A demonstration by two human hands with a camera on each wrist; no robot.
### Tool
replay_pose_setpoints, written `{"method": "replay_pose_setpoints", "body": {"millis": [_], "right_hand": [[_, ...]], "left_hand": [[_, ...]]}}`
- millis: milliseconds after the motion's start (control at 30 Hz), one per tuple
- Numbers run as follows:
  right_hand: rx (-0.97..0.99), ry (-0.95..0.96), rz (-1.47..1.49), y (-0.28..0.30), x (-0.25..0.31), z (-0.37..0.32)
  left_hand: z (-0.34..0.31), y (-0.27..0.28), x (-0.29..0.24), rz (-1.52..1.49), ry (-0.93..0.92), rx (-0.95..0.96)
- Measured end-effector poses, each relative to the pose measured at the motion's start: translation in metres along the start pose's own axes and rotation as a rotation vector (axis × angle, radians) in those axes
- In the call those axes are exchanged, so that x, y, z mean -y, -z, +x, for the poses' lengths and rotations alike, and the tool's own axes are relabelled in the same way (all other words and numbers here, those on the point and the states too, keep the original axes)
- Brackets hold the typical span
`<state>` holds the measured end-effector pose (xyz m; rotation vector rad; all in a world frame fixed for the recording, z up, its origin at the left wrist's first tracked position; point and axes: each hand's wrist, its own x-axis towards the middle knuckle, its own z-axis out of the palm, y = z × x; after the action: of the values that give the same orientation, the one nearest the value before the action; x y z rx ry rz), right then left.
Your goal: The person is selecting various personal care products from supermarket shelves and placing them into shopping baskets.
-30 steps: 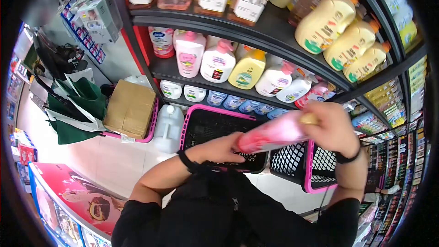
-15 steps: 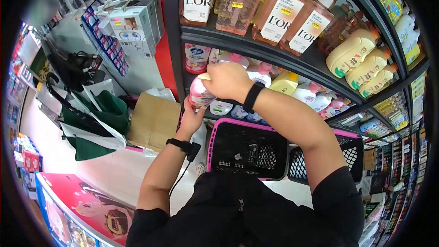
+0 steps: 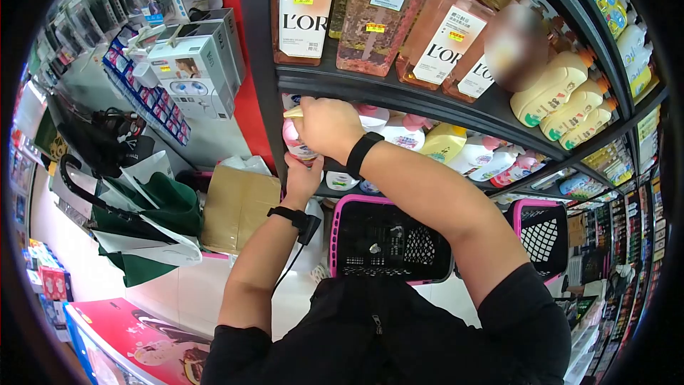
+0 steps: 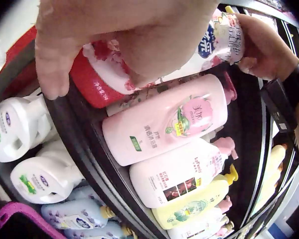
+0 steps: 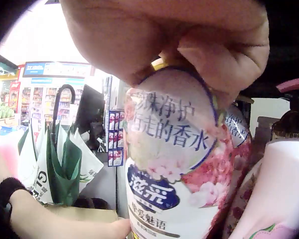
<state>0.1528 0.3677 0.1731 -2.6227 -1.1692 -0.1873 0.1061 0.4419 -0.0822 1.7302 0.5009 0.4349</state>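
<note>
A pink-and-white floral pump bottle (image 3: 293,140) with a red base (image 4: 95,75) is at the left end of the second shelf (image 3: 399,97). My right hand (image 3: 325,124) grips its top around the yellow pump (image 5: 159,63). My left hand (image 3: 302,180) cups the base from below, thumb and fingers curled round it (image 4: 132,37). The bottle's label (image 5: 167,164) fills the right wrist view. Beside it on the shelf stand a pink bottle (image 4: 169,124), a white one (image 4: 179,172) and a yellow one (image 4: 197,206).
Two black baskets with pink rims (image 3: 388,241) (image 3: 543,228) sit on the floor below. A cardboard box (image 3: 239,207) and green bags (image 3: 153,210) lie to the left. L'OR bottles (image 3: 305,7) fill the top shelf, cream bottles (image 3: 563,93) the right. Boxed goods (image 3: 191,64) hang at the left.
Both hands carried the bottle from above the basket up and left to the shelf's left end. Since half a second ago it has gone slightly higher and further in.
</note>
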Motion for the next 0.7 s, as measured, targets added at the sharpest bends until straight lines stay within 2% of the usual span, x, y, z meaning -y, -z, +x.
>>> {"method": "replay_pose_setpoints", "body": {"millis": [67,167,300,400,433,567,700], "right_hand": [[-0.030,-0.036,0.096,-0.002,-0.002,0.000],[-0.001,-0.122,0.160,-0.003,-0.007,0.001],[0.003,-0.170,0.075,0.000,-0.010,0.007],[-0.140,-0.072,0.043,-0.027,-0.026,0.016],[-0.067,-0.013,-0.007,-0.032,-0.030,0.019],[-0.146,-0.042,0.032,-0.041,-0.031,0.020],[-0.184,-0.056,0.089,-0.032,-0.025,0.018]], "left_hand": [[-0.006,0.005,-0.026,0.020,0.096,0.008],[0.002,-0.004,-0.006,0.092,0.086,-0.027],[0.002,-0.004,-0.016,0.163,0.109,-0.059],[-0.002,-0.003,-0.037,0.079,0.142,-0.050],[-0.002,-0.004,-0.038,0.124,0.158,-0.042],[0.002,-0.019,-0.020,0.126,0.140,-0.155],[-0.001,-0.012,-0.046,0.114,0.189,-0.128]]}}
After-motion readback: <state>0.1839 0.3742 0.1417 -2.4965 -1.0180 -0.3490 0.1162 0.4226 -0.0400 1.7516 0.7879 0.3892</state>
